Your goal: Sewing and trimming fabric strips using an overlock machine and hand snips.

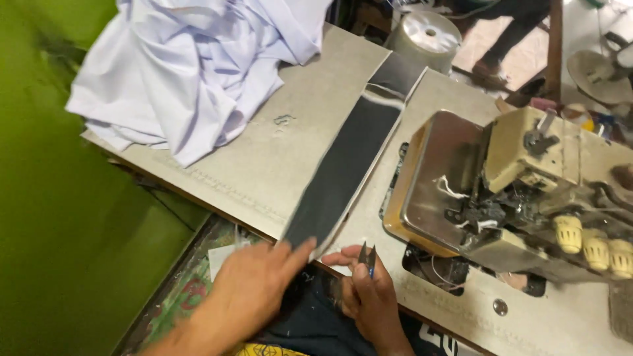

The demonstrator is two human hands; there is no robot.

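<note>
Closed around a small pair of thread snips (pixel 367 257), the right hand (pixel 369 296) holds the tool with its blades pointing up and away from the wrist, the fingers wrapped around the handle. Just to the left of this grip, the left hand (pixel 254 283) lies flat with the fingers together and stretched out, pressing on the near end of a long dark fabric strip (pixel 346 165). The strip has a pale edge and runs from the fingertips diagonally away across the sewing table (pixel 277 165). The index finger of the right hand reaches toward the same near end of the strip, almost touching it.

To the right of the snips and a little further away stands an overlock sewing machine (pixel 514 191) with a shiny metal plate and cream-coloured knobs. Far beyond the left hand, at the far left corner of the table, lies a crumpled heap of white cloth (pixel 198 66). Behind the far end of the strip stands a large cone of thread (pixel 428 36).
</note>
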